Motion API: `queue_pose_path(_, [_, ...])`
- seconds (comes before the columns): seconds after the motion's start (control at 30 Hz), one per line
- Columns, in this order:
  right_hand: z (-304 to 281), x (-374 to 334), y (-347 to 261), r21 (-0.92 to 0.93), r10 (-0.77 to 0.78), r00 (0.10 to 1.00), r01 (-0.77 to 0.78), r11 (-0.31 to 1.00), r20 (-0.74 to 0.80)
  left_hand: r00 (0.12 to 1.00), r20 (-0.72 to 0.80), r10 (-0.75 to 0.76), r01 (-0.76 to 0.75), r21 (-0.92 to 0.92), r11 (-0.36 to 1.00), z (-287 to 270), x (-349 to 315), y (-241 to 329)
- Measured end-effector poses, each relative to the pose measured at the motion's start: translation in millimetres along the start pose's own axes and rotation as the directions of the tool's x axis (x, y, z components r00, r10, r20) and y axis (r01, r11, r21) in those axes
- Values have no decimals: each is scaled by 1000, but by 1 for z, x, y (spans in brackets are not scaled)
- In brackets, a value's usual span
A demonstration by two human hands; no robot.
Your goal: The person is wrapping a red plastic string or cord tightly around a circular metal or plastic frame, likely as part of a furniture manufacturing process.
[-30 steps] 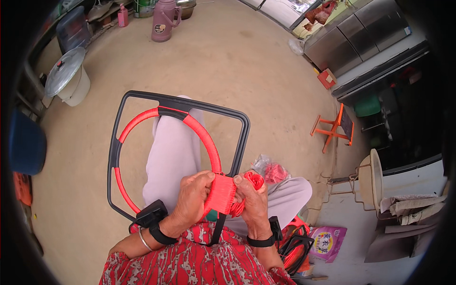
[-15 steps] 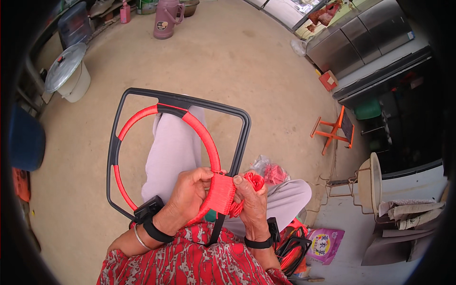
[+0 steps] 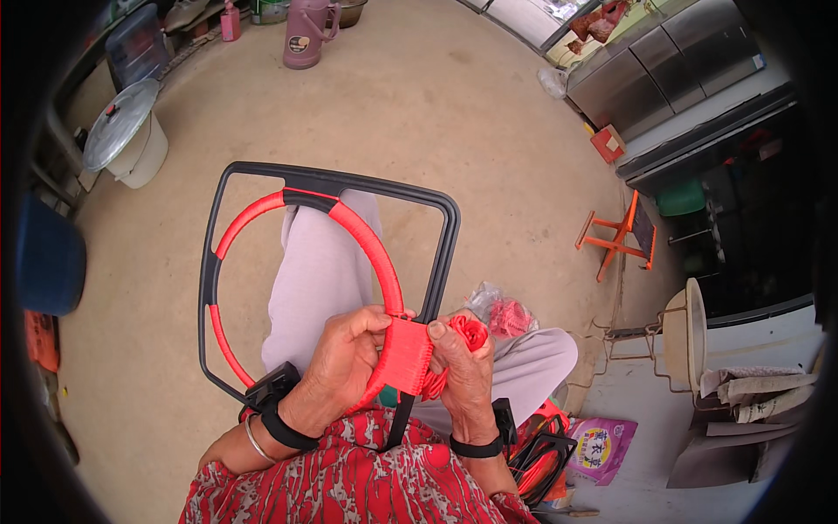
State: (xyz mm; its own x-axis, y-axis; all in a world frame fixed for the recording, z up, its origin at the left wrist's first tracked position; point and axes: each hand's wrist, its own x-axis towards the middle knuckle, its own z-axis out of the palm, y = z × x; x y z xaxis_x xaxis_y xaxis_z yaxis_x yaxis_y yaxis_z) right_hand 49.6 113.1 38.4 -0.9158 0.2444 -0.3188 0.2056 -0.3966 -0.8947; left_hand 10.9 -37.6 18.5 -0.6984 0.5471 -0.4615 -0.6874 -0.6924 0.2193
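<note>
A black plastic frame [image 3: 445, 253] with a round inner ring [image 3: 374, 244] rests over my lap. Red cord is wound tightly along most of the ring, while short black stretches show at its top and left side. At the lower right, a wide band of red cord [image 3: 408, 354] spans from the ring to the outer frame. My left hand [image 3: 343, 356] grips the ring at this band's left edge, thumb on top. My right hand [image 3: 464, 375] pinches the band's right edge and holds a bundle of red cord [image 3: 471, 332]; its lower fingers are partly hidden.
Beyond my knee lies a clear plastic bag with red material [image 3: 509, 317]. An orange folding stool [image 3: 618, 234] stands at right. By my right side are a purple packet [image 3: 604, 450] and black-and-red items [image 3: 543, 458]. A lidded white bucket [image 3: 140, 153] and pink flask [image 3: 303, 35] stand farther off.
The view has shifted very slightly. Both hands keep the same grip on the ring, band and cord, with no clear movement between them.
</note>
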Motion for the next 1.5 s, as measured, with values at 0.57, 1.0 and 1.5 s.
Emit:
queue_pose_path(0.57, [2, -22, 5, -51, -99, 994, 96, 994, -53, 995, -7, -102, 102, -7, 995, -2, 2, 8])
queue_pose_path(1.0, [-2, -28, 32, -63, -128, 981, 120, 991, -144, 989, -24, -143, 144, 35, 989, -14, 5, 0])
queue_pose_path(1.5, [-13, -7, 44, 133, 70, 993, -57, 989, -95, 991, -66, 117, -96, 264, 960, -17, 6, -20])
